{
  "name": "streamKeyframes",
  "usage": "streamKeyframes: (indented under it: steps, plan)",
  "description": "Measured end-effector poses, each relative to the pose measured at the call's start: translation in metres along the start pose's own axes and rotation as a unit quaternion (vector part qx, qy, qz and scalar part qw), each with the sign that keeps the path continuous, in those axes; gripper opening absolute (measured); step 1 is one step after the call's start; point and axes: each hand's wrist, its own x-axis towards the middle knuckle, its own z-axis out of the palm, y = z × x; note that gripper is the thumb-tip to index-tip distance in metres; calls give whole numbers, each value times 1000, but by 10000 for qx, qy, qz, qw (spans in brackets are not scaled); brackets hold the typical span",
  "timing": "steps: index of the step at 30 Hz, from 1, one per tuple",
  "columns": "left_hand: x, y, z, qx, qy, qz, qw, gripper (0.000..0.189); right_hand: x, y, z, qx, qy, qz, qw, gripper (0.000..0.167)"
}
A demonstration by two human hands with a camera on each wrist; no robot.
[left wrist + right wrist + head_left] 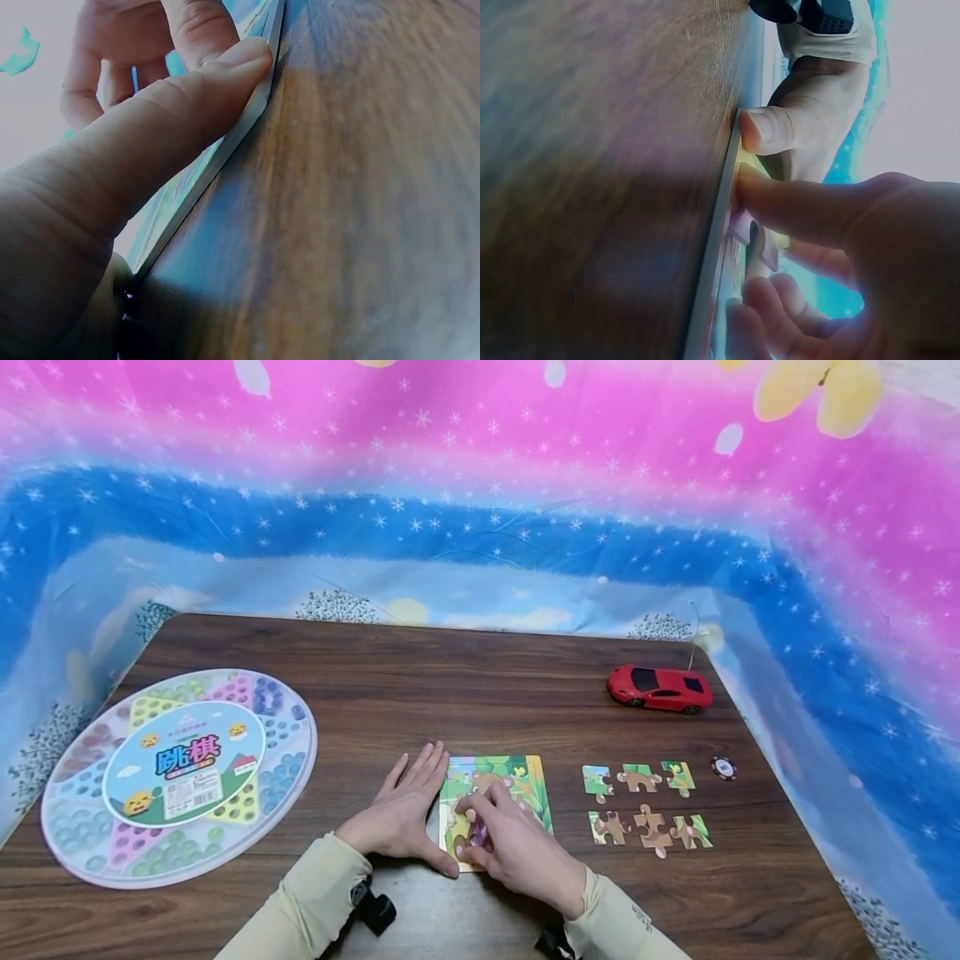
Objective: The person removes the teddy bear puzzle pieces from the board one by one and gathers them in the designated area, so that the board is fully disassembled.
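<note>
A jigsaw puzzle board (pixel 534 775) with a cartoon bear picture lies at the near middle of the table. My left hand (pixel 408 806) is spread along its left side, fingers straight, the thumb resting on the near left corner. Over the middle of the picture, my right hand (pixel 517 839) pinches a puzzle piece (pixel 771 256) with purplish colouring. In the right wrist view that piece stands tilted at the board's surface, partly hidden by the fingers. The left wrist view shows my thumb (pixel 187 101) lying across the board's edge.
Several loose puzzle pieces (pixel 651 831) lie in two rows right of the board. Beyond them are a poker chip (pixel 723 767) and a red toy car (pixel 660 688). A round Chinese checkers set (pixel 281 827) covers the table's left side. A patterned cloth (pixel 450 535) hangs around the table.
</note>
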Motion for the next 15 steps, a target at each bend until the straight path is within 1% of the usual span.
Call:
streamKeyframes:
  steps: [4, 7, 9, 12, 15]
  plan:
    - [0, 0, 0, -25, -8, 2, 10000, 146, 1, 0, -1, 302, 148, -95, 9994, 36]
    - [0, 0, 0, -55, -5, 3, 10000, 146, 2, 1, -2, 540, 187, -99, 9983, 29]
    - [0, -1, 0, -75, 10, 5, 10000, 147, 2, 1, -3, 849, 170, -53, 9962, 24]
    - [0, -1, 1, -91, 30, 13, 10000, 148, 0, 2, -7, 1598, 136, 97, 9870, 20]
    - [0, -1, 1, -68, 44, 14, 10000, 149, -4, 4, -16, 2169, 255, 314, 9754, 20]
